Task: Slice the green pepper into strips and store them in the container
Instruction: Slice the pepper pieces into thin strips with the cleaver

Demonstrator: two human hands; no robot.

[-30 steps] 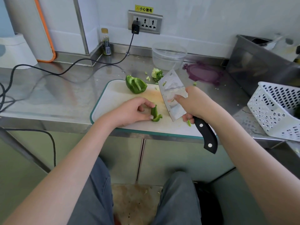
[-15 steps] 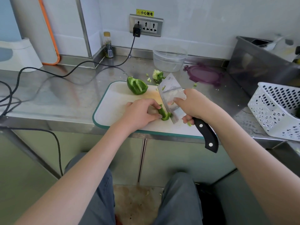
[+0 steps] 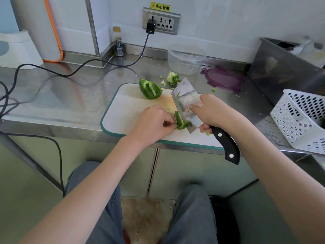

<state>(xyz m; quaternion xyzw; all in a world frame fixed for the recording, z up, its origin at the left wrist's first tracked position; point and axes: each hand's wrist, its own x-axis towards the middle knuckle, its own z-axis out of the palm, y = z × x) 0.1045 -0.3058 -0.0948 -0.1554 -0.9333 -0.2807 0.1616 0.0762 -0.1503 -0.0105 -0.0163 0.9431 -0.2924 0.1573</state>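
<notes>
A white cutting board with a green rim lies on the steel counter. My left hand pinches a small green pepper piece on the board. My right hand grips a black-handled cleaver, its blade standing against the right side of that piece. A larger pepper half sits at the board's far edge. The pepper core and scraps lie just behind the board. A clear round container stands open by the wall, its purple lid flat beside it.
A white perforated basket sits at the right. A steel bin stands behind it. A black cable crosses the counter's left from a wall socket. A small bottle stands in the corner.
My left hand slid the pepper piece right, up to the blade. The cleaver came down from a raised tilt onto the piece.
</notes>
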